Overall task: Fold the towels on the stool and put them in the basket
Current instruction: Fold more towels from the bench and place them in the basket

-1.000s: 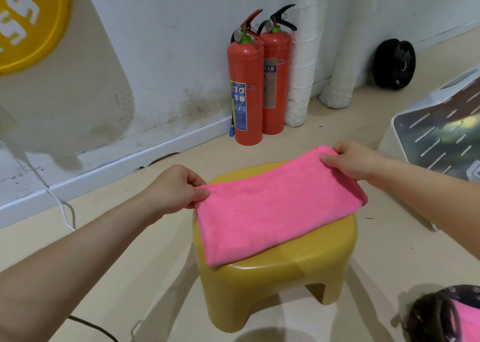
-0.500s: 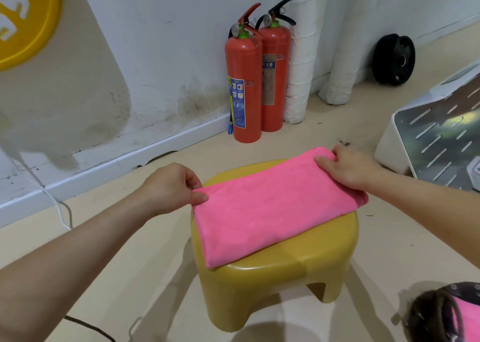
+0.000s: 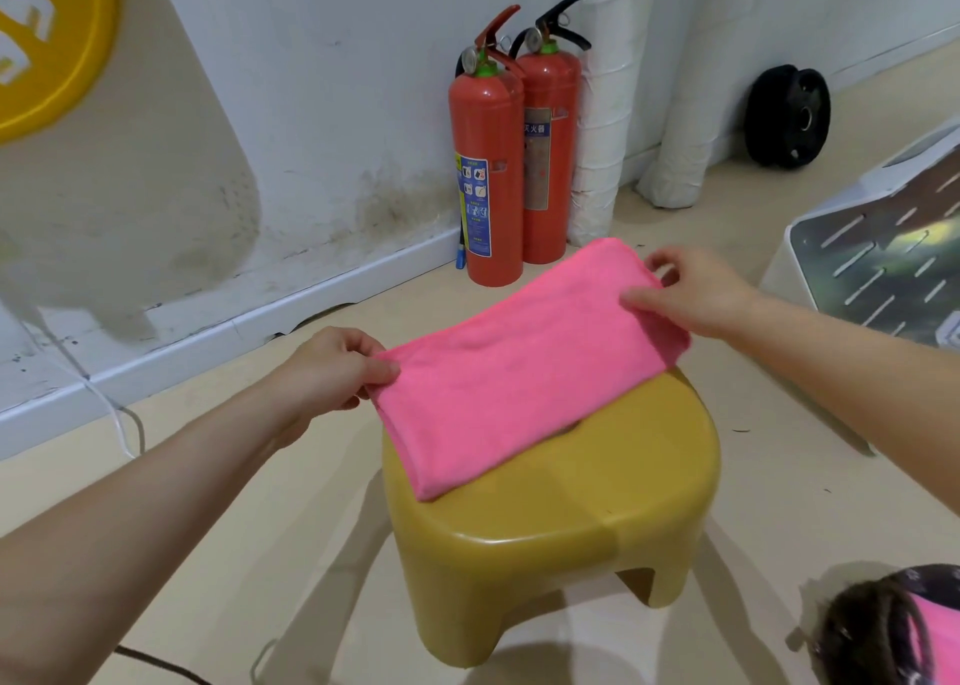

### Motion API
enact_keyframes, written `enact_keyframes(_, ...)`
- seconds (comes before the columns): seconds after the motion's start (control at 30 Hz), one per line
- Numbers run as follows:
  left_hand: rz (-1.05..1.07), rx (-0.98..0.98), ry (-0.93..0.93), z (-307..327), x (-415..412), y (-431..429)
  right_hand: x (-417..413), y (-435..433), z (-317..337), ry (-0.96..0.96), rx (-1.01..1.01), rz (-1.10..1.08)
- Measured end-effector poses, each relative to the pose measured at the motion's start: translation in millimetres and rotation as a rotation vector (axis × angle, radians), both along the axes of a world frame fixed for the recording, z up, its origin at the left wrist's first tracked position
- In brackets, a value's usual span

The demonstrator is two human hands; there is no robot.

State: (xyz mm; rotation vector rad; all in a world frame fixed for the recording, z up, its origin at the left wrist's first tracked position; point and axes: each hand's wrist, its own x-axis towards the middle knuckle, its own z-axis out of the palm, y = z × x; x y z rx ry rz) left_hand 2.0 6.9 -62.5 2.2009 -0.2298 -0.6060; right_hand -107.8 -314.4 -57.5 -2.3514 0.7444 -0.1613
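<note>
fingers of the left hand pinch one end of the pink towel, those of the right hand grasp the other, likely to keep it taut for another fold. it lies across the yellow stool, the basket on the floor nearby.

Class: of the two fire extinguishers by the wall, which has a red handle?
The left extinguisher, with the blue label; the right extinguisher behind it has a black handle.
</note>
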Motion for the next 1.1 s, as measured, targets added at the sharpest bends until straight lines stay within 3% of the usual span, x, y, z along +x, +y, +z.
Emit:
enact_keyframes(0.07,0.084,-0.034,0.007,-6.4,0.5,3.1,4.8,7.5,-2.2,0.029,-0.05,-0.001)
enact_keyframes(0.13,0.093,-0.057,0.034,-11.2,-0.1,6.5,1.4,9.7,-7.9,0.195,-0.07,0.041)
enact_keyframes(0.2,0.103,-0.119,0.063,-14.7,-0.1,8.2,-5.1,8.6,-10.2,0.285,0.075,0.037)
enact_keyframes(0.33,0.134,-0.278,0.11,-17.5,-1.3,7.5,-7.6,-3.2,-9.2,0.246,0.412,-0.038)
enact_keyframes(0.43,-0.001,-0.278,0.197,-9.1,-4.8,6.1,-5.0,-5.0,-11.5,0.222,0.46,-0.071)
enact_keyframes(0.63,-0.637,-0.062,0.525,7.2,-24.5,8.6,5.6,3.4,-29.1,-0.103,0.257,-0.154)
enact_keyframes(0.77,-0.868,-0.009,0.589,-0.6,-45.2,-1.3,14.8,17.7,-34.2,-0.31,0.11,-0.135)
enact_keyframes(0.9,-0.874,-0.021,0.581,-3.2,-51.4,-6.1,15.9,36.4,-27.6,-0.368,-0.116,0.071)
enact_keyframes(0.97,-0.777,-0.078,0.533,-3.8,-49.8,-4.8,11.1,47.6,-15.0,-0.304,-0.234,0.234)
enact_keyframes(1.1,-0.585,-0.165,0.42,-3.7,-36.8,0.9,-7.1,87.8,18.2,-0.077,-0.21,0.526)
